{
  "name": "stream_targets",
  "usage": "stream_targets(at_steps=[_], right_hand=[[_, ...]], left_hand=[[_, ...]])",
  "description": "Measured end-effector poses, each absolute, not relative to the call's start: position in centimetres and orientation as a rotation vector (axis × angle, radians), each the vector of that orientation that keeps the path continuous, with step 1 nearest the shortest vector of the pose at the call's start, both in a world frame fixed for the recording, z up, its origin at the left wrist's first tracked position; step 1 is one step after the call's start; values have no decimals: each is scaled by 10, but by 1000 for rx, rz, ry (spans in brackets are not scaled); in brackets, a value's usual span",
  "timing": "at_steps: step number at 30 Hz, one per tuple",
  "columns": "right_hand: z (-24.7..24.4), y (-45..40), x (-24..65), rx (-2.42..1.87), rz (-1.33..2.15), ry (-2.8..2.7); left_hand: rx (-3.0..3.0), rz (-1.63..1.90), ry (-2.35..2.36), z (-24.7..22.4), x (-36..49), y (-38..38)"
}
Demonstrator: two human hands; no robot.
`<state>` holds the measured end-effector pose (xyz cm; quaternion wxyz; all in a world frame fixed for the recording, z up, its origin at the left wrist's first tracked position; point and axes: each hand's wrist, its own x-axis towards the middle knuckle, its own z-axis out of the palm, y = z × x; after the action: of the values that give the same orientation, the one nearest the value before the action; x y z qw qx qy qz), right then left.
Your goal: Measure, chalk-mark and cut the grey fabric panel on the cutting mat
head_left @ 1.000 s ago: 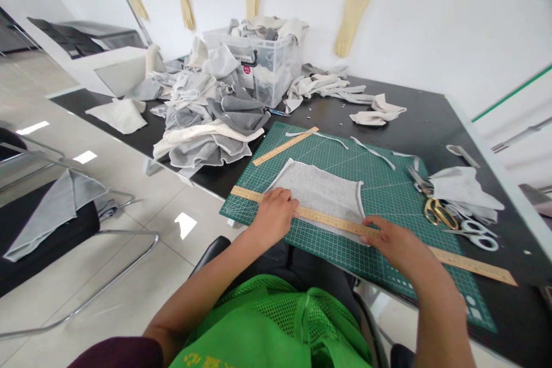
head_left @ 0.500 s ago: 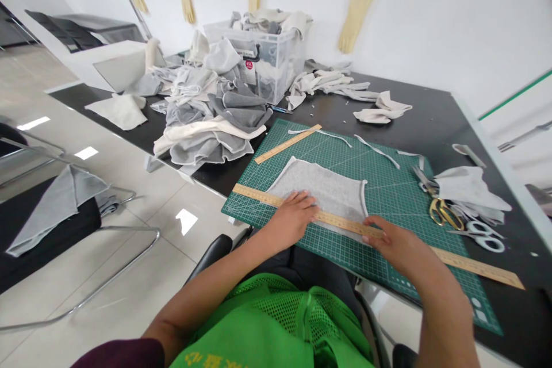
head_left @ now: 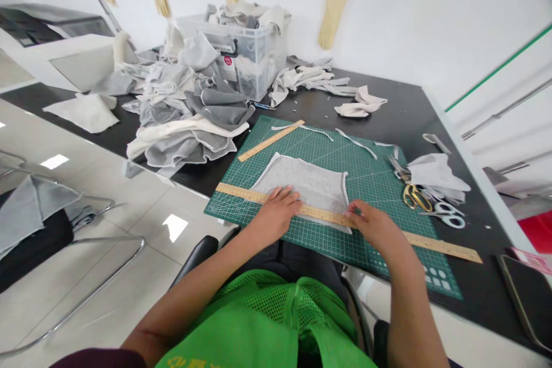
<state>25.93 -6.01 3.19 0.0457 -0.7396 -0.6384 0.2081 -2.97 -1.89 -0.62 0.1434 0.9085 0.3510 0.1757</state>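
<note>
A light grey fabric piece (head_left: pixel 310 177) lies on a green cutting mat (head_left: pixel 267 169), its right edge slightly rolled. Across its lower part runs a long wooden ruler (head_left: pixel 442 246), leaving a narrow strip of fabric below it. My left hand (head_left: pixel 281 210) rests on the ruler and fabric, palm down with fingers stretched out. At the fabric's right edge, beside the ruler, my right hand (head_left: pixel 371 223) has thumb and forefinger close together in a pinch. They seem to hold the fabric edge; the exact contact is partly hidden.
A shorter ruler (head_left: pixel 271 141) and thin fabric strips (head_left: pixel 356 142) lie farther up the mat. Gold-handled scissors (head_left: pixel 416 195) and white-handled scissors (head_left: pixel 451 217) are at right, near fabric scraps (head_left: pixel 437 175). A fabric pile (head_left: pixel 185 103) and plastic bin (head_left: pixel 259 60) stand left. A phone (head_left: pixel 528 299) lies right.
The view has shifted right, bringing the phone into sight. My right hand's fingers have moved up slightly from across the ruler to the fabric edge. My left hand stays pressed on the ruler.
</note>
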Motion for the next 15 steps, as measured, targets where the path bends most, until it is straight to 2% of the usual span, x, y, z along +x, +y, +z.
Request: stream_targets(at_steps=[9, 15], right_hand=[[42, -67, 256, -2179, 751, -2101], [52, -73, 249, -2159, 618, -2134]], left_hand=[[2581, 530, 1019, -3, -27, -18], [2604, 589, 1040, -2, -24, -18]])
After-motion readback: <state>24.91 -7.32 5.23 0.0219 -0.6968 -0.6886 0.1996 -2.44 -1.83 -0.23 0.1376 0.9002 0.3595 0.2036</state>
